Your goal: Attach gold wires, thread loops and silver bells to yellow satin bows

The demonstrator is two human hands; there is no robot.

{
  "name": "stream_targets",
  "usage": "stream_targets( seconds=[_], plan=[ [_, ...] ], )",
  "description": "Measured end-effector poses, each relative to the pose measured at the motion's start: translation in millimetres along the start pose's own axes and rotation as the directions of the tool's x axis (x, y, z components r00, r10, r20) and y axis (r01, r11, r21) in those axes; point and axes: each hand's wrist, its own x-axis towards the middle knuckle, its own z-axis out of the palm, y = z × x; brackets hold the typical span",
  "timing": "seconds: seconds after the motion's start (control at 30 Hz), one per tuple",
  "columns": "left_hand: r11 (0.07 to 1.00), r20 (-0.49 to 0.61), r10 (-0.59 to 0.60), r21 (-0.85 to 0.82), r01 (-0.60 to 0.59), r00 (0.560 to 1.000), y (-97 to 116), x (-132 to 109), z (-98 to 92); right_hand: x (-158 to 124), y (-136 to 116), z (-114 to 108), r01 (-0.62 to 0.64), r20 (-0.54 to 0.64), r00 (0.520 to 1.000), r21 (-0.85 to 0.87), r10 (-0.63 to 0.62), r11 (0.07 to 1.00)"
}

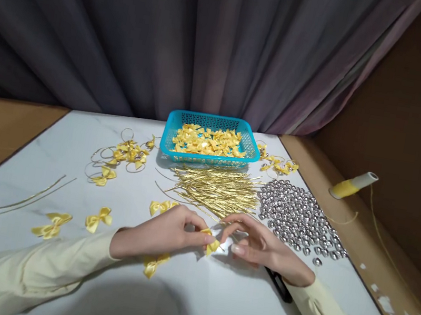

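Between the thumb and fingers of my left hand (183, 230) is a yellow ribbon bow (213, 247), held above the white table. A short thin tip sticks out from the bow's right side. My right hand (260, 244) is just right of it, thumb and index finger apart, with nothing visible between them. Beyond both hands lies a pile of gold twist ties (217, 188). Loose yellow bows (99, 219) rest to the left, and another bow (155, 265) lies below my left wrist. A black object (280, 285) is partly hidden under my right wrist.
A blue basket (166, 140) of yellow bows stands at the back. Silver beads (300, 217) spread on the right. Bows with gold loops (129, 154) lie back left, others (283, 166) back right. Two gold strands (19, 202) lie left. A thread-wound tube (353, 185) is far right.
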Motion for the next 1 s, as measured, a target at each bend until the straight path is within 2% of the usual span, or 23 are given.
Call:
stream_targets(
  seconds=[0.13,0.33,0.53,0.73,1.0],
  plan=[
    [1.0,0.002,0.009,-0.022,-0.009,1.0,4,-1,-1.5,3,0,7,-0.035,0.0,0.999,0.013,0.035,0.999],
    [0.997,0.015,-0.001,-0.082,0.002,1.0,7,-3,-3.9,1,-2,-1,-0.137,-0.033,0.99,-0.155,0.134,0.978],
    [0.984,0.011,0.029,-0.178,-0.027,1.0,16,-6,-11.1,-10,-5,-25,-0.228,0.165,0.942,-0.323,0.292,0.918],
    [0.986,-0.151,-0.042,-0.167,0.017,0.988,27,-12,-26.8,-20,-10,-49,-0.211,0.032,0.973,-0.279,0.229,0.937],
    [0.989,-0.407,-0.05,-0.149,-0.013,0.912,30,-22,-48.7,-21,-1,-69,-0.211,-0.034,0.977,-0.199,0.208,0.957]
  ],
)
